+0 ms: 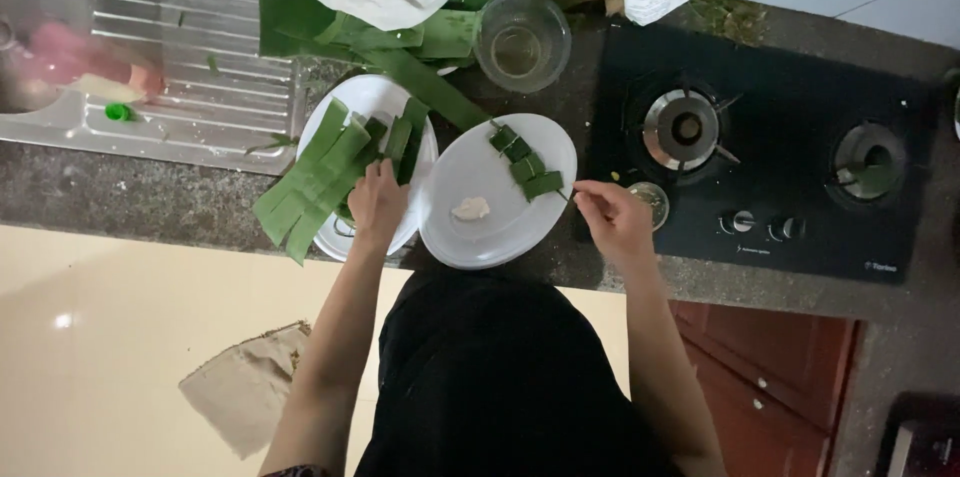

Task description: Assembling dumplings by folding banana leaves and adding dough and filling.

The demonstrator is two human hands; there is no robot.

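Dark stone counter [150, 199]: your right hand [615, 219] pinches a skewer [560, 189] bearing four leaf parcels [525, 165]; your left hand [376, 203] grips leaf strips [310, 187]; one filling lump [470, 208] remains unwrapped.

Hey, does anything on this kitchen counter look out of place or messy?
Mostly tidy. One oddity: a crumpled cloth lies on the floor below the counter. Also, leaf strips hang over the left plate rim, near the left hand.
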